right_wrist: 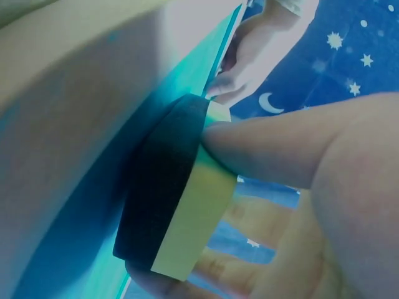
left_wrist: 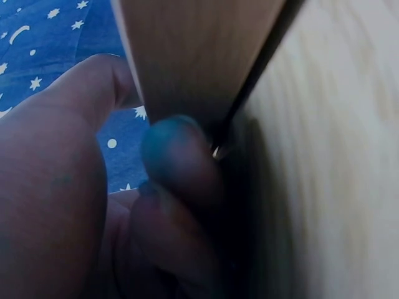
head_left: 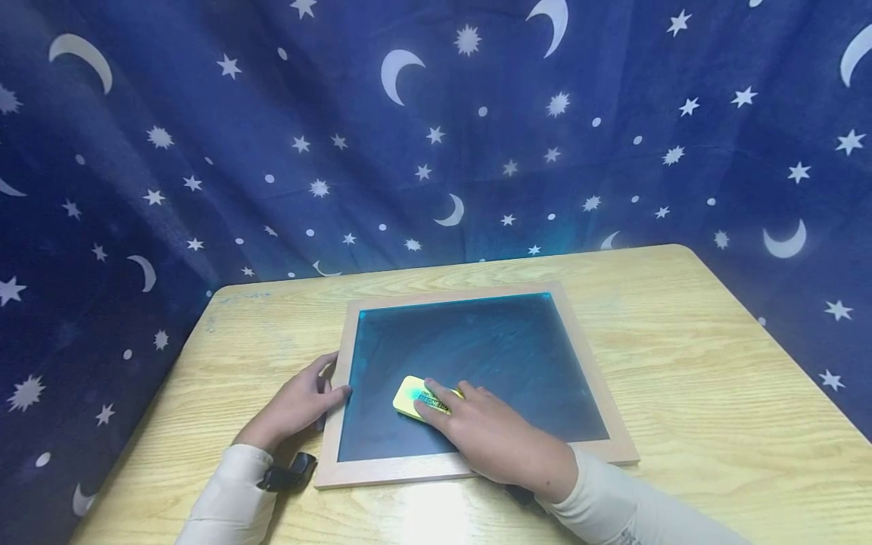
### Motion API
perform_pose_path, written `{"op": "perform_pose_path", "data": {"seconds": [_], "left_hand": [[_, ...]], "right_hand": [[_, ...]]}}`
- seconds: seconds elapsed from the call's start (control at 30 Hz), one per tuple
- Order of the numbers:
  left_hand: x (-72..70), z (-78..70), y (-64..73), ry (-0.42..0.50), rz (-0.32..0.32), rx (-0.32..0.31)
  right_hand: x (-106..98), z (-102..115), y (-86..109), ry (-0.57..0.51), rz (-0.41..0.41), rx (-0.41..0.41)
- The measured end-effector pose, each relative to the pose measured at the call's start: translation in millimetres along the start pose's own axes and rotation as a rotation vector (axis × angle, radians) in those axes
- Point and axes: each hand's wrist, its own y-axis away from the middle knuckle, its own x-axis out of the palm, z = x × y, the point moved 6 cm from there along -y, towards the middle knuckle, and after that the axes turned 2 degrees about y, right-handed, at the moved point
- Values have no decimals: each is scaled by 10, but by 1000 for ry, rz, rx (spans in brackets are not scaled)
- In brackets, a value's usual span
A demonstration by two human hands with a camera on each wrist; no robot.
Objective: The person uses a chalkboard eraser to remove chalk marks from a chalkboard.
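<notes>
A wood-framed chalkboard (head_left: 477, 356) lies flat on the table, its dark surface marked with faint smears. My right hand (head_left: 493, 435) grips a yellow eraser (head_left: 409, 393) with printed lettering, over the lower middle of the board. In the right wrist view the eraser's dark felt (right_wrist: 163, 187) faces the board, and thumb and fingers hold its yellow sides. My left hand (head_left: 300, 401) holds the left edge of the frame, thumb on top. The left wrist view shows fingertips (left_wrist: 177, 152) against the side of the wooden frame (left_wrist: 193, 56), close to the tabletop.
The light wooden table (head_left: 715, 378) extends around the board, with blue scribbles near its far left corner. A dark blue curtain (head_left: 436, 136) with moons and stars hangs behind and along both sides. A black strap device (head_left: 289, 473) sits at the left wrist.
</notes>
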Motion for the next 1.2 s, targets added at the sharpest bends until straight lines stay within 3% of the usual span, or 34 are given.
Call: {"op": "perform_pose_path", "data": {"seconds": [0.2,0.6,1.0,1.2], "left_hand": [[6,-4,-1,-8,2,-8],[30,-22,18,-16,-18,-2],[67,-4,-18,-12,-23,-4],[30,18,25,-51,-42,-25]], "right_hand": [[-10,-152,14,-40,-1,52],[-78,-769,248,-76,-110,216],[-41,-886,336,-78,-125,255],[-57,-983,438,-112,-210,293]]}}
